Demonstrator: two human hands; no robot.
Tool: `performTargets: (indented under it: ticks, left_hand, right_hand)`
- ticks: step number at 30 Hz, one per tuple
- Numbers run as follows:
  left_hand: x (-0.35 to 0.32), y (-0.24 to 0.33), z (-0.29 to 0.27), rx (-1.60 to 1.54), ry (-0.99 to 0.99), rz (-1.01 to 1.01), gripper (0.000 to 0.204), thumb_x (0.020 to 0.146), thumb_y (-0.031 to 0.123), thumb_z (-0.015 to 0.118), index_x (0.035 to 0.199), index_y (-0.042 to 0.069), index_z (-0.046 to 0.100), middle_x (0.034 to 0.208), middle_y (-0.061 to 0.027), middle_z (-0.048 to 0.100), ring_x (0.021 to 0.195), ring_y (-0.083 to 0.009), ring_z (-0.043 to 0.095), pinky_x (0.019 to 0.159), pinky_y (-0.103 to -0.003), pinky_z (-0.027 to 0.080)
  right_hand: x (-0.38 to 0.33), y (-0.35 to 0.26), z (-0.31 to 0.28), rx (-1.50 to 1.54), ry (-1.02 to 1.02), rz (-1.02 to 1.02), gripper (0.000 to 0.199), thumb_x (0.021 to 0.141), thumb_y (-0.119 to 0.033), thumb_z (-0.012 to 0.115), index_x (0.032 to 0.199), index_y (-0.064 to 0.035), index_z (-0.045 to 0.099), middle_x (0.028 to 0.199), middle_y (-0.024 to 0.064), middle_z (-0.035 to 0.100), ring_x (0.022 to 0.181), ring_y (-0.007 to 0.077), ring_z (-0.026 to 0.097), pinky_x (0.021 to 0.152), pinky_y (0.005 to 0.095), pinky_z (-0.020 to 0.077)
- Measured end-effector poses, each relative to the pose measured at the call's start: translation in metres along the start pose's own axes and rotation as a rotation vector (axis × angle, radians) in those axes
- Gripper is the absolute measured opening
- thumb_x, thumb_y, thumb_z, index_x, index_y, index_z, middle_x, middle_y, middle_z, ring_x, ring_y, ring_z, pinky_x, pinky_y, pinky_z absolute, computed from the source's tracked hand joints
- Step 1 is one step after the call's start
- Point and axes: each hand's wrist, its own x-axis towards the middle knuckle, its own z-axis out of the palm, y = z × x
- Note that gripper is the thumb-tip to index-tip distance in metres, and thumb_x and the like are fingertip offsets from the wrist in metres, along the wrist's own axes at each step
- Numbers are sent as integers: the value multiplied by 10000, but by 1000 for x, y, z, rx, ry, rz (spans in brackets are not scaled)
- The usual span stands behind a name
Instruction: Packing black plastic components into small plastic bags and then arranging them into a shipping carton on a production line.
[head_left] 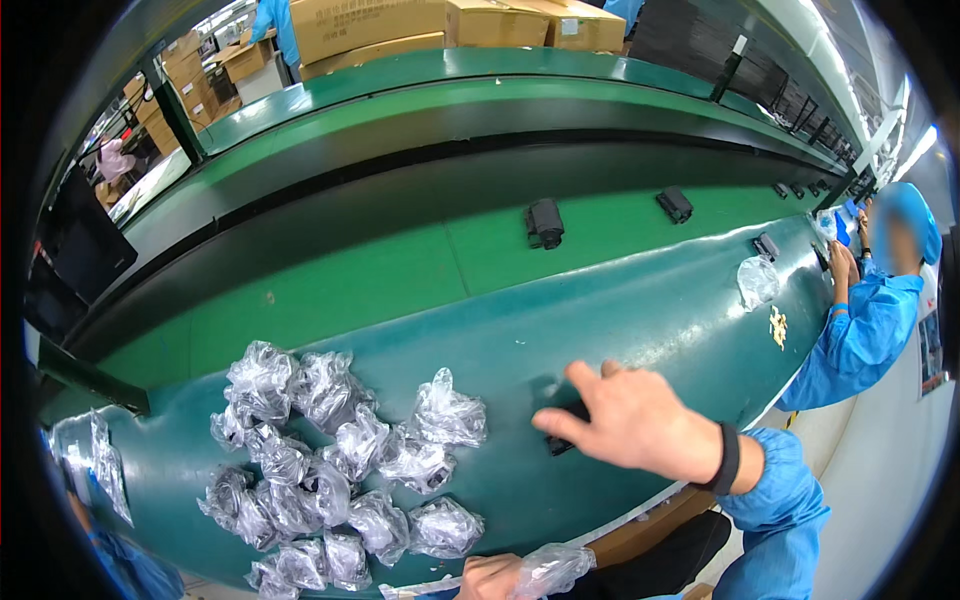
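Low in the picture, my left hand point(488, 578) has its fingers closed on a clear plastic bag point(553, 571) at the bench's near edge. My right hand point(640, 420) reaches over the green bench top, thumb and fingers apart, above a small black device point(560, 443). The hand covers most of that device, and whether the fingers touch it is unclear. To the left lies a pile of dark items wrapped in clear plastic bags point(335, 480). A black band circles my right wrist.
A green conveyor belt point(380, 285) runs behind the bench, carrying black devices point(544, 223). At the right a co-worker in blue point(870, 320) handles items near a loose plastic bag point(757, 282) and small yellowish pieces point(778, 327). Cardboard boxes point(370, 25) stand on the far shelf.
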Motion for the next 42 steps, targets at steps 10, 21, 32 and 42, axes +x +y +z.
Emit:
performTargets:
  ticks: [10, 21, 32, 42]
  left_hand:
    - [-3, 1, 6, 54, 40, 11, 223, 697, 74, 708, 915, 29, 728, 708, -136, 630, 573, -327, 616, 525, -408, 482]
    - [8, 16, -2, -60, -7, -49, 188, 735, 119, 720, 908, 47, 731, 755, -145, 670, 610, -329, 636, 565, -412, 517]
    - [50, 39, 9, -282, 87, -92, 348, 721, 241, 697, 605, -26, 505, 746, -146, 626, 639, -191, 599, 574, -298, 478]
    - [39, 106, 123, -511, -596, -187, 691, 701, 110, 793, 1282, -38, 450, 773, -96, 718, 703, -145, 699, 660, -247, 512]
  right_hand:
    - [105, 13, -16, 359, -66, -332, 564, 639, -308, 773, 1022, 88, 653, 1004, 245, 691, 934, 348, 685, 821, 382, 558]
    - [256, -14, 24, 387, 147, -304, 836, 651, -176, 812, 1411, -55, 487, 1266, 248, 626, 1171, 386, 616, 983, 423, 514]
    - [-20, -4, -30, 2129, 331, -260, 322, 972, -209, 529, 1249, -45, 532, 948, 145, 651, 908, 278, 641, 843, 417, 508]
    - [-211, 61, -18, 2259, 878, -578, 318, 967, -272, 477, 1196, -67, 562, 693, 94, 526, 671, 240, 539, 692, 394, 414]
